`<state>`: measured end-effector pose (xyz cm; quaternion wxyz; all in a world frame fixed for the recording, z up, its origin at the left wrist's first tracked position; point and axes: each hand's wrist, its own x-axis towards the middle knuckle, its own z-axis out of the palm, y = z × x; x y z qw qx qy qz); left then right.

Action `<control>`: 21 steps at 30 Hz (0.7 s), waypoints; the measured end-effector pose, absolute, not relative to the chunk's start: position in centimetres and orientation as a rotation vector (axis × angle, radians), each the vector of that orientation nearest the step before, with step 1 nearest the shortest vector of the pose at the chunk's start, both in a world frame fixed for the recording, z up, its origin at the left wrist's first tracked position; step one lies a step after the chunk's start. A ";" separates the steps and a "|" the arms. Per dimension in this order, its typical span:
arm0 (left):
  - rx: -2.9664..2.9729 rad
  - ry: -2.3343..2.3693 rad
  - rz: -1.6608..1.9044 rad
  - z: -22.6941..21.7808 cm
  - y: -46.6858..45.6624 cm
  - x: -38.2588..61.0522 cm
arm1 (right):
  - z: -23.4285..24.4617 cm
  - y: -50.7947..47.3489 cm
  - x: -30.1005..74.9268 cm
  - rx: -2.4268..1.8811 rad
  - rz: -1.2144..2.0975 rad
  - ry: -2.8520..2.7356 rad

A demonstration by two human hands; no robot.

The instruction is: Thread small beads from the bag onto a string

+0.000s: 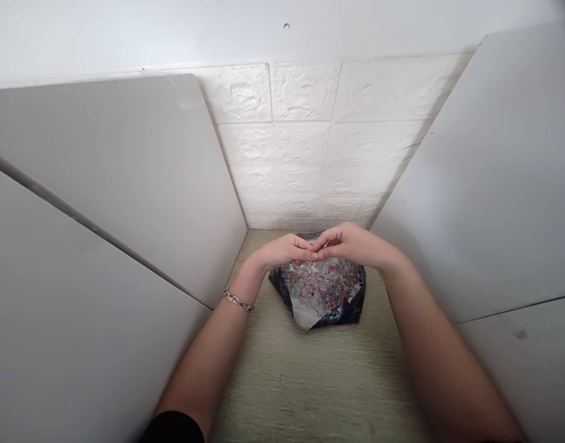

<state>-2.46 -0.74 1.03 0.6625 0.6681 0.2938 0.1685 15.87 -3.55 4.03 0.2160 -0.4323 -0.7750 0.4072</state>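
Note:
My left hand [286, 251] and my right hand [341, 242] meet fingertip to fingertip in the middle of the view. Each is closed in a pinch, and whatever lies between the fingers is too small to make out. Just below them many small beads [324, 286], pink, red, clear and a few yellow, lie heaped on a folded sheet [305, 312] with a pale inner side and a dark blue patterned outer side. The hands hide the far part of the heap. A silver chain bracelet [237, 301] circles my left wrist.
The sheet rests on a pale greenish wood-grained table [310, 375]. Light grey panels stand close on the left [125, 154] and right [504, 166]. A white brick-patterned wall [301, 141] closes off the back.

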 end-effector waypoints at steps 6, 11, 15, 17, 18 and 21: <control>1.431 0.685 0.405 0.9 -0.6 -2.5 | 4.4 -3.6 15.7 -1.303 1.030 -2.091; 1.351 0.687 0.483 1.1 -0.7 -2.4 | 4.1 -3.3 15.9 -1.303 0.846 -2.067; 1.326 0.733 0.550 1.2 -0.6 -2.1 | 3.8 -2.9 16.0 -1.311 0.758 -2.013; 1.329 0.774 0.621 1.1 -0.5 -2.0 | 3.8 -2.9 15.9 -1.331 0.707 -1.988; 1.342 0.797 0.658 1.2 -0.5 -1.9 | 3.8 -3.0 15.8 -1.337 0.684 -1.982; 1.419 0.885 0.742 1.3 -0.5 -1.6 | 4.0 -3.2 15.6 -1.342 0.631 -1.983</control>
